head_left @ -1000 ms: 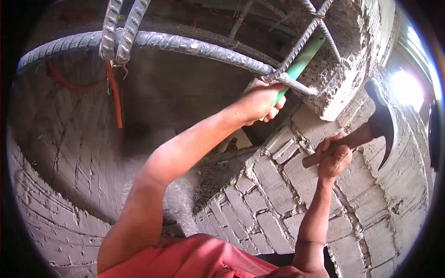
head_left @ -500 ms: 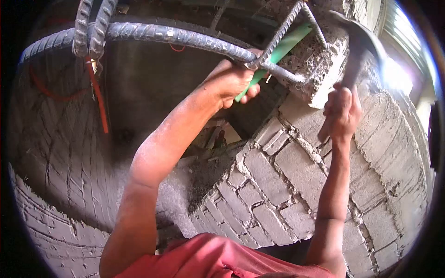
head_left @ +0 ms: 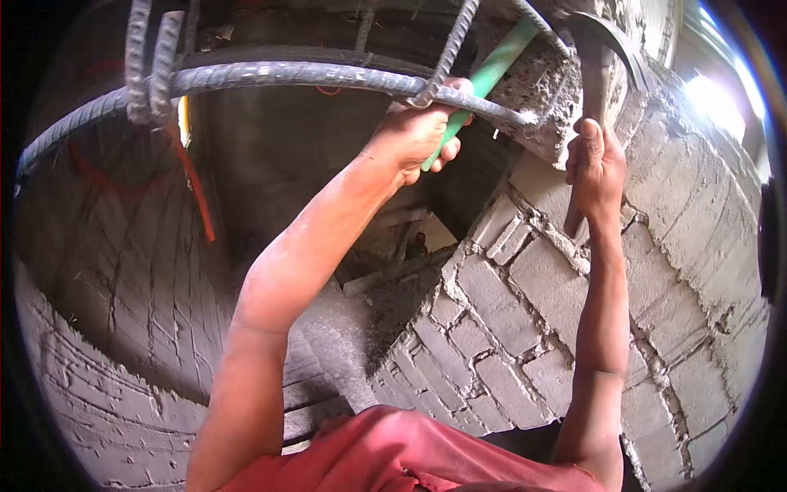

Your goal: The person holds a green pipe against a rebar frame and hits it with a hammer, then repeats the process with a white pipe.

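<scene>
My left hand (head_left: 420,138) is closed around the lower part of a green pipe (head_left: 494,72), which slants up and right toward a rough concrete block (head_left: 545,90). A ribbed steel bar (head_left: 303,75) crosses right by the fingers, and a bent stirrup (head_left: 443,61) hooks round it there. In my right hand (head_left: 598,168) is a hammer (head_left: 597,78), gripped by its handle and held nearly upright. Its curved head is raised beside the concrete, to the right of the pipe's upper end.
A brick wall (head_left: 500,299) with rough mortar joints runs below and right. More upright bars (head_left: 152,74) stand at upper left, with an orange strip (head_left: 195,193) hanging beneath. Scored plaster (head_left: 106,271) covers the left wall. Far below, a person (head_left: 416,244) shows beside a pale opening.
The hammer has shifted left and stands more upright, its head nearer the concrete. My left hand keeps its hold on the green pipe. The view has shifted slightly.
</scene>
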### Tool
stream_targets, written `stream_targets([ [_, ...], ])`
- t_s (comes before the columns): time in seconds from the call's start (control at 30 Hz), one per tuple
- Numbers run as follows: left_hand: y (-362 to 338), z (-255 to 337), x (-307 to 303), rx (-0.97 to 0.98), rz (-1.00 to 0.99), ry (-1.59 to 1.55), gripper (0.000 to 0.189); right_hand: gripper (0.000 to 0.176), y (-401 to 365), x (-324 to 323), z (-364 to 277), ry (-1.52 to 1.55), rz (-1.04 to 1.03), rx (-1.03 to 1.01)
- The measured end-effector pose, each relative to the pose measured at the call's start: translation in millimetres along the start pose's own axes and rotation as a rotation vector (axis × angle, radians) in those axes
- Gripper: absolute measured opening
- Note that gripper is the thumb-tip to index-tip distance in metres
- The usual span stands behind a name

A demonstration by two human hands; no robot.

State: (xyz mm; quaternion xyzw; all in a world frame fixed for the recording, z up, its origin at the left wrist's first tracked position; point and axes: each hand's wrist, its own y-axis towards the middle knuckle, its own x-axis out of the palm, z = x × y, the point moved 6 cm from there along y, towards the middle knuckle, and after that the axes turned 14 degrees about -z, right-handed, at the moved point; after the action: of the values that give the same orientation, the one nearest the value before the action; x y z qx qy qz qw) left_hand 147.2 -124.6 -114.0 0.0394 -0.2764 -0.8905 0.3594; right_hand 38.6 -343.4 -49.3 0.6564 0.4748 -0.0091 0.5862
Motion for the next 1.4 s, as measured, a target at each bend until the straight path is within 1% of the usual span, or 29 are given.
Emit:
stream_targets([
  [0.03, 1, -1, -1, 0.011, 0.004, 0.008, 0.036, 0.044, -1, 2, -1, -0.001, 0.000, -0.012],
  [0.1, 2, -2, -1, -0.022, 0.013, 0.076, 0.038, 0.043, -8, -3, -15, 0.109, 0.132, -0.122],
  [0.17, 4, -4, -2, -0.021, 0.036, 0.059, 0.038, 0.050, -18, -10, -18, 0.410, 0.257, -0.341],
  [0.23, 0, 2, 2, 0.006, 0.039, 0.048, 0.036, 0.052, -22, -8, -22, 0.559, 0.261, -0.565],
  [0.27, 0, 1, 0, -0.026, 0.049, 0.059, 0.034, 0.053, -21, -5, -11, 0.553, 0.292, -0.438],
  [0.3, 2, 0, -1, -0.028, 0.045, 0.059, 0.034, 0.049, -15, -4, 1, 0.271, 0.200, -0.187],
  [0.37, 3, -6, -4, -0.066, 0.031, 0.017, 0.033, 0.044, 2, 1, 8, -0.206, 0.058, 0.077],
  [0.4, -5, 3, 2, -0.049, 0.078, 0.036, 0.032, 0.043, -1, 1, 1, -0.111, 0.075, 0.137],
  [0.43, -3, 4, 1, -0.043, 0.090, 0.036, 0.032, 0.046, -5, -1, -7, 0.063, 0.095, 0.140],
  [0.5, -2, 2, 1, -0.032, 0.031, 0.051, 0.032, 0.046, -12, -11, -13, 0.176, 0.249, -0.105],
  [0.57, -2, 0, 0, -0.022, 0.035, 0.042, 0.033, 0.045, -18, -21, -27, 0.562, 0.340, -0.335],
  [0.6, -2, -2, -1, -0.023, 0.049, 0.056, 0.033, 0.047, -19, -19, -34, 0.620, 0.331, -0.446],
  [0.63, -2, -2, -1, -0.023, 0.062, 0.069, 0.034, 0.047, -16, -9, -36, 0.634, 0.367, -0.466],
  [0.7, 1, -9, -6, -0.140, 0.036, 0.130, 0.032, 0.047, -2, 8, -18, 0.073, 0.135, -0.042],
  [0.73, 0, -13, -6, -0.139, 0.066, 0.108, 0.031, 0.044, -2, 19, -4, 0.069, -0.011, 0.177],
  [0.83, -2, -10, -1, -0.105, 0.033, 0.103, 0.029, 0.036, -12, 8, -8, 0.270, 0.153, 0.139],
  [0.87, 0, -14, -3, -0.107, 0.041, 0.096, 0.029, 0.034, -18, -1, -16, 0.353, 0.244, 0.020],
  [0.9, 2, -15, -7, -0.054, 0.071, 0.127, 0.032, 0.037, -20, -11, -19, 0.571, 0.315, -0.124],
  [0.93, 3, -16, -10, 0.001, 0.098, 0.159, 0.038, 0.042, -25, -20, -31, 0.607, 0.315, -0.258],
  [0.97, 2, -16, -11, -0.001, 0.098, 0.158, 0.038, 0.048, -30, -27, -45, 0.637, 0.320, -0.393],
  [1.03, -3, -10, -14, 0.070, 0.100, 0.133, 0.037, 0.053, -32, -28, -50, 0.628, 0.353, -0.447],
  [1.07, 0, -10, -18, 0.083, 0.058, 0.225, 0.042, 0.057, -36, -30, -53, 0.622, 0.390, -0.500],
  [1.1, 5, -21, -27, 0.078, 0.046, 0.233, 0.042, 0.057, -42, -29, -51, 0.620, 0.406, -0.497],
  [1.17, 10, -35, -42, 0.205, 0.040, 0.511, 0.050, 0.060, -54, -19, -35, 0.546, 0.363, -0.345],
  [1.2, -1, -41, -42, 0.249, 0.031, 0.560, 0.056, 0.064, -63, -15, -27, 0.565, 0.344, -0.271],
  [1.23, -8, -49, -45, 0.278, 0.058, 0.666, 0.062, 0.064, -74, -13, -24, 0.561, 0.363, -0.272],
  [1.3, -19, -83, -51, 0.195, 0.005, 0.577, 0.056, 0.064, -91, -2, -14, 0.563, 0.299, -0.193],
  [1.37, -28, -114, -49, 0.185, 0.010, 0.493, 0.055, 0.060, -108, 9, -8, 0.589, 0.312, -0.211],
  [1.4, -32, -115, -40, 0.243, 0.005, 0.356, 0.053, 0.060, -118, 15, -7, 0.601, 0.316, -0.211],
])
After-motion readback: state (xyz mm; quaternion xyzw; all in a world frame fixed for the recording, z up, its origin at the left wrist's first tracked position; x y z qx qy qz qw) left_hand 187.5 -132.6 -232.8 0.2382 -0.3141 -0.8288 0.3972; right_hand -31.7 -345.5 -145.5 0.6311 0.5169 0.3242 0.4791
